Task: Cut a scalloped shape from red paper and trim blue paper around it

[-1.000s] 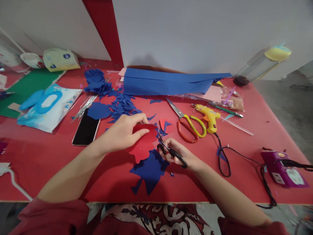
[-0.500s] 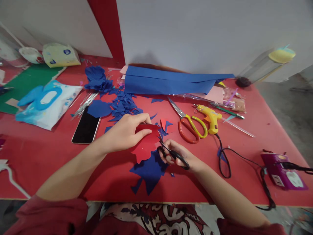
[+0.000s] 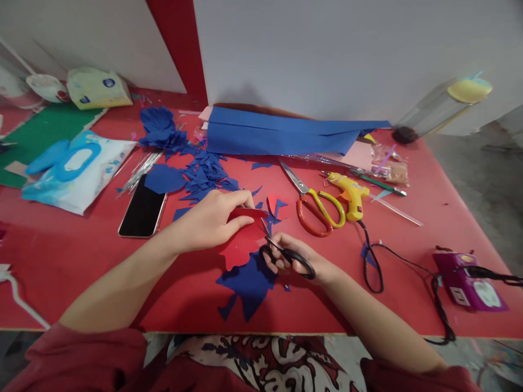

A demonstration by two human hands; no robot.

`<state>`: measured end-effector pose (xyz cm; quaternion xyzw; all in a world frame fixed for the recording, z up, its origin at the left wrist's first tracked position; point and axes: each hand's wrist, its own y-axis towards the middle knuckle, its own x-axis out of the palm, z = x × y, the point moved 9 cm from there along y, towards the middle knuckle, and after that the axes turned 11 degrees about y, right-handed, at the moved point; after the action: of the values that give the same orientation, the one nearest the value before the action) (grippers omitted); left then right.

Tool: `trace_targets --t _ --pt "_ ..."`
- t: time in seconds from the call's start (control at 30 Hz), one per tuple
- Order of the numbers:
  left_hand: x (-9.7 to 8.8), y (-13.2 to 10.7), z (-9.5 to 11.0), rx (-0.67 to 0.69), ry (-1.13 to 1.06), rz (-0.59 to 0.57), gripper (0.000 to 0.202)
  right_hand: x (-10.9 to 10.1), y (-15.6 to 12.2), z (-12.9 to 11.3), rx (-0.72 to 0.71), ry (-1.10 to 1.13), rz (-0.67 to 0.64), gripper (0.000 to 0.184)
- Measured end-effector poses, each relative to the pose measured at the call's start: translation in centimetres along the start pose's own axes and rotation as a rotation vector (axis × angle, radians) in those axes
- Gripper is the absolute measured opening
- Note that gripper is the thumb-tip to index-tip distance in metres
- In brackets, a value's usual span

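Pinching one red cutout (image 3: 242,244) is the left hand (image 3: 220,218), gripping one scissors (image 3: 288,253) the right hand (image 3: 298,244).

A wipes pack (image 3: 81,177) lies left of a black-screened phone (image 3: 141,211), a purple box (image 3: 468,283) far right.

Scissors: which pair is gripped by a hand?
The black-handled scissors, in the right hand. The other pair, with one red and one yellow handle, lies on the red table.
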<state>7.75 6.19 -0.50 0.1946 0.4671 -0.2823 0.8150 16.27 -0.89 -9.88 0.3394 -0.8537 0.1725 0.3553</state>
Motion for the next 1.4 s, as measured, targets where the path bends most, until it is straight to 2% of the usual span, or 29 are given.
trace_targets --t 0.77,0.9,1.13,1.4 --pt "-0.1 0.1 -0.4 -0.030 -0.027 -0.013 0.012 -0.8 -0.1 0.6 -0.011 0.086 0.048 0.042" --pt "-0.1 0.1 -0.9 -0.069 -0.088 0.014 0.010 -0.4 0.0 0.3 -0.038 0.093 0.041 0.044" --pt "0.7 0.1 -1.3 -0.117 -0.223 0.066 0.013 -0.6 -0.4 0.6 -0.004 0.138 0.067 0.053" --pt "1.3 0.0 -1.2 -0.162 -0.234 0.106 0.010 -1.0 -0.4 0.6 -0.023 0.098 0.097 0.050"
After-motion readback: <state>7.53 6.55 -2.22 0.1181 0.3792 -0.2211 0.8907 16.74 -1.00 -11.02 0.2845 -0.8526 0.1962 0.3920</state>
